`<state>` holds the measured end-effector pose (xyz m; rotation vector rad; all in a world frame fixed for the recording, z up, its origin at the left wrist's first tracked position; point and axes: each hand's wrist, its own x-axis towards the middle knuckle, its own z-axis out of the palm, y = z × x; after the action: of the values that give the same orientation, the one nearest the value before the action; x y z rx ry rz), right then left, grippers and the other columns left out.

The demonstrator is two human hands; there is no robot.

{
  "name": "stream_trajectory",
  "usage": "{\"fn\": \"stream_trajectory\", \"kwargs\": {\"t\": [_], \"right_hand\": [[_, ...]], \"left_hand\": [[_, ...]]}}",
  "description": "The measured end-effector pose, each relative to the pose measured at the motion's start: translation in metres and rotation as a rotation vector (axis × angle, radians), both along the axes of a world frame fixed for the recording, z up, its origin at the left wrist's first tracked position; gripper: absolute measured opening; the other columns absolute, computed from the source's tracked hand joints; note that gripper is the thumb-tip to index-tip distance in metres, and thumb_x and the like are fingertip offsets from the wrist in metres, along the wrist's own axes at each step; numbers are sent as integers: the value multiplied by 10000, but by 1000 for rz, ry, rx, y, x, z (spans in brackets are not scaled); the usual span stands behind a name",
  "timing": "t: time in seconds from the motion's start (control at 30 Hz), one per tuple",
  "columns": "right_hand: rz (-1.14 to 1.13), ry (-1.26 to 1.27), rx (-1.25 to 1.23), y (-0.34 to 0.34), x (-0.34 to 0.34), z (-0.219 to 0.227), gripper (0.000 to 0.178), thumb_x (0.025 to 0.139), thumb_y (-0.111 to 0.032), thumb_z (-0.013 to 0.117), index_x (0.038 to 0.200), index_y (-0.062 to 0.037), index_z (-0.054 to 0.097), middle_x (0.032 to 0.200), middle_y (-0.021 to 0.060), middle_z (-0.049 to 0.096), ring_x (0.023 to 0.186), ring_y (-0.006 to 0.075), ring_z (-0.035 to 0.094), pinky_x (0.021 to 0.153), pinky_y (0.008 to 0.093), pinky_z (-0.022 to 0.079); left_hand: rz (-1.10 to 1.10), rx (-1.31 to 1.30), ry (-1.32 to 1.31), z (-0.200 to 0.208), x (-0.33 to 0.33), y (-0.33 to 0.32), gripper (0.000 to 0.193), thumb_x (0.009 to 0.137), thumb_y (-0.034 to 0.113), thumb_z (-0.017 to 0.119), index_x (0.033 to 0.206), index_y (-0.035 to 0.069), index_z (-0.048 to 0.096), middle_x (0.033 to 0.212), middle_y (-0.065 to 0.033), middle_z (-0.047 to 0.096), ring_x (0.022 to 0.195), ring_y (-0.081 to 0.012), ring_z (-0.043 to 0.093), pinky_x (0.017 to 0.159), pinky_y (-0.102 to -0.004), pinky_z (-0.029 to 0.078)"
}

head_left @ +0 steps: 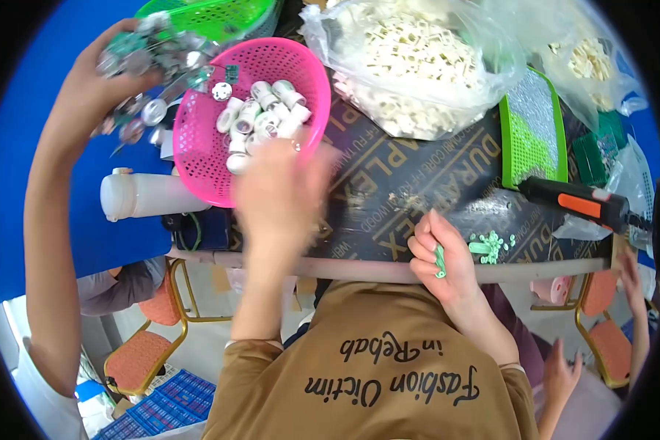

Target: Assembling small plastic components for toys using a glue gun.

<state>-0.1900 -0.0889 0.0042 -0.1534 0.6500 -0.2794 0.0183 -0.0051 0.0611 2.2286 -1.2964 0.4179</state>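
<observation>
My left hand [282, 187], blurred by motion, is at the near rim of a pink perforated basket [187, 143]. White cylindrical plastic pieces [253, 121] are heaped inside that basket, along with a small round part [221, 91] on wires. Its fingers are smeared, so a grip cannot be made out. Closer to the table's front edge, my right hand [444, 257] is closed, with a small green plastic piece [440, 262] showing between the fingers. Several similar light-green pieces [493, 248] lie on the table just right of it.
A co-worker's hand [110, 81] at far left holds a bunch of wired electronic parts [161, 55]. Behind stands an open bag of cream-coloured pieces [418, 62]. A green tray of small metal parts [534, 132], an orange-and-black power screwdriver [579, 204] and a white bottle [147, 194] are nearby.
</observation>
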Motion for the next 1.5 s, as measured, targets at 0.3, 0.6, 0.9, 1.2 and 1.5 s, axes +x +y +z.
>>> {"fn": "stream_trajectory", "kwargs": {"t": [0.3, 0.6, 0.9, 1.2, 1.5], "right_hand": [[585, 83, -674, 7, -15, 21, 103, 910, -115, 569, 921, -32, 629, 714, -11, 550, 531, 40, 410, 444, 197, 308], [344, 1035, -1946, -12, -94, 12, 152, 779, -96, 663, 920, -92, 608, 895, 51, 553, 676, 253, 602, 535, 356, 477], [296, 1084, -2101, -17, -86, -11, 171, 746, -98, 687, 891, -86, 596, 873, 54, 536, 698, 242, 601, 554, 359, 467], [-247, 875, -1456, -44, -133, -10, 68, 834, -11, 593, 874, 3, 540, 844, 33, 543, 780, 124, 524, 700, 245, 424], [-135, 815, -1277, -31, -135, -11, 257, 830, -23, 603, 1085, -1, 576, 811, 2, 558, 700, 70, 472, 639, 202, 407]], "left_hand": [[-174, 238, 694, 100, 123, 121, 704, 718, 329, 724, 1262, -10, 431, 1178, -156, 511, 1009, -268, 573, 851, -366, 474], [-364, 450, 594, 103, -14, 3, 613, 575, 51, 751, 1137, 33, 510, 1015, -65, 601, 932, -158, 588, 847, -297, 461], [-396, 463, 830, 83, -25, -27, 756, 526, -6, 783, 1235, 105, 544, 1168, -86, 557, 1071, -198, 543, 797, -355, 506], [32, 879, 522, 81, 22, 6, 474, 611, 172, 822, 1053, 103, 664, 1264, -124, 547, 1102, -199, 563, 768, -361, 463], [-385, 478, -91, -60, -37, -3, 476, 791, 251, 630, 1255, 210, 534, 1406, -77, 384, 1301, -288, 334, 1061, -596, 133]]}}
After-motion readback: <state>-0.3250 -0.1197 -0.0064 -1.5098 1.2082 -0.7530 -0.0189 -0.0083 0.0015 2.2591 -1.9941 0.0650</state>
